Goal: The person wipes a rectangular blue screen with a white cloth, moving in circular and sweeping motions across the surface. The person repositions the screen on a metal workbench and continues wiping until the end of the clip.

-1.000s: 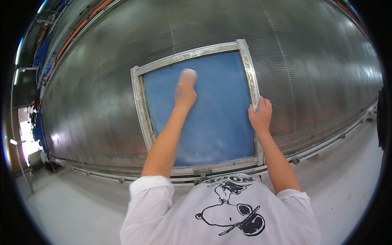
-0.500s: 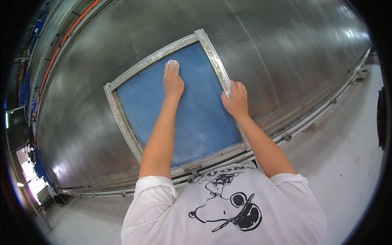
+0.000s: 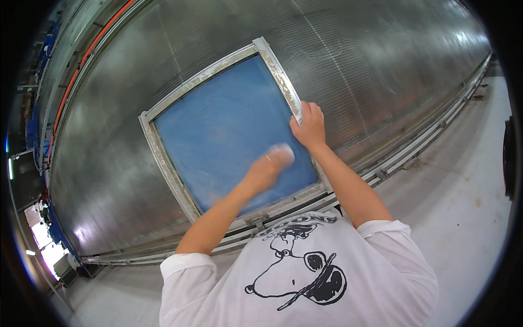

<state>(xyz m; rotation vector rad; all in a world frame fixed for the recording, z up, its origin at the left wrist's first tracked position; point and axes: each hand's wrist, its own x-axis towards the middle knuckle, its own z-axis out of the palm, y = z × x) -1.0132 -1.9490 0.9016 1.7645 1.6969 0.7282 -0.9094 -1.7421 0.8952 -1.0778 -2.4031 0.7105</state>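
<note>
A rectangular screen with a blue mesh (image 3: 210, 128) inside a worn pale metal frame (image 3: 196, 76) stands against a large steel panel. My left hand (image 3: 269, 166), blurred by motion, is closed on a small white pad (image 3: 286, 151) over the lower right part of the blue mesh. My right hand (image 3: 311, 125) grips the right side of the frame, its fingers wrapped round the edge above the left hand.
The big reflective steel panel (image 3: 370, 65) curves across most of the view. A metal rail (image 3: 381, 174) runs along its lower edge above a pale floor (image 3: 447, 163). An orange strip (image 3: 109, 30) runs at upper left, and a bright opening (image 3: 43, 234) is at far left.
My left hand has swept from near the top of the mesh down and to the right. My right hand stays on the frame. The view has rotated, so the screen appears more tilted.
</note>
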